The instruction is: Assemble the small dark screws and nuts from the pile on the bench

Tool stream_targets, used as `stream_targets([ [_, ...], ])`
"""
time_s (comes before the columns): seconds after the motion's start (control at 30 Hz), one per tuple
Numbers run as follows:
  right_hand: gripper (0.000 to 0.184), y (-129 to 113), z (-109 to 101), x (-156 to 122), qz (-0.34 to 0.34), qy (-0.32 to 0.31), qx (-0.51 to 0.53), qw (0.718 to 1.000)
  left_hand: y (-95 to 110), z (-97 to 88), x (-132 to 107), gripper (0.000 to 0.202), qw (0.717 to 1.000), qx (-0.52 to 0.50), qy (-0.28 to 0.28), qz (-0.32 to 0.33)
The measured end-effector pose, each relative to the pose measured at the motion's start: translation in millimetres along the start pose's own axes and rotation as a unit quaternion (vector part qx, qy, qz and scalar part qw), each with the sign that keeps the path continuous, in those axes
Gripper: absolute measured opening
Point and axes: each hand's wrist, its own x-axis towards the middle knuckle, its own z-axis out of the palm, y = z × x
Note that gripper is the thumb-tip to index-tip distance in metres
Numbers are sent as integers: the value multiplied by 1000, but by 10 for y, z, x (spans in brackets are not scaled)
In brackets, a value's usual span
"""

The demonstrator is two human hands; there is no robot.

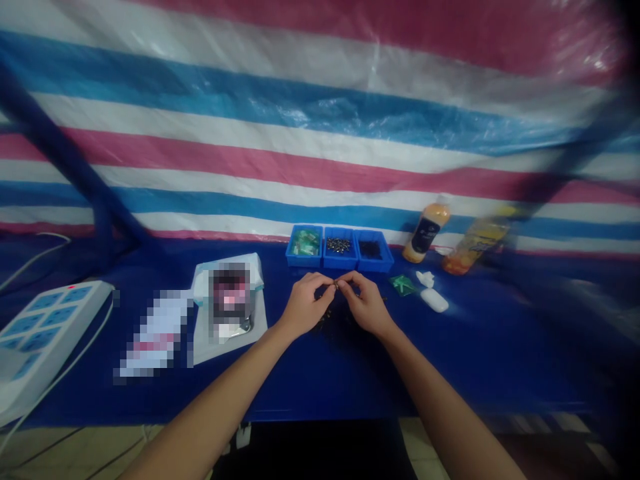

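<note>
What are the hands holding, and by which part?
The left hand and right hand pinch one tiny piece between them. It's too small to tell what it is or which part is held.

Blue-topped table (450, 373) w/ 3 blue bins (339, 247), loose dark bits (327, 325), 2 bottles (426, 233), power strip (47, 340), white case (434, 301).

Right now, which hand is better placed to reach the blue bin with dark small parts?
Probably the right hand: it sits directly in front of that bin, while the left hand is farther off. Both hands pinch a small piece.
</note>
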Motion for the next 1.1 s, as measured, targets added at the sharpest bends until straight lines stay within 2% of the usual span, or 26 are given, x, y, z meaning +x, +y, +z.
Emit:
stream_targets([
  [0.13,24,-19,4,-3,-5,0,13,1000,21,-12,-2,13,1000,-18,8,0],
  [0.37,24,-62,-15,-8,-4,6,66,998,42,-28,1,18,997,-80,-10,-18],
  [0.67,23,-56,1,-18,-16,10,48,999,55,-28,-6,20,995,-94,-16,-28],
  [0.8,22,-50,-7,-10,-15,12,33,999,42,-19,-4,23,989,-129,-25,-75],
  [0.97,21,-84,-32,4,-43,16,28,999,6,-15,28,30,963,-222,-60,-141],
  [1.1,20,-95,-53,6,-8,25,53,998,-16,-22,43,28,942,-283,-66,-170],
])
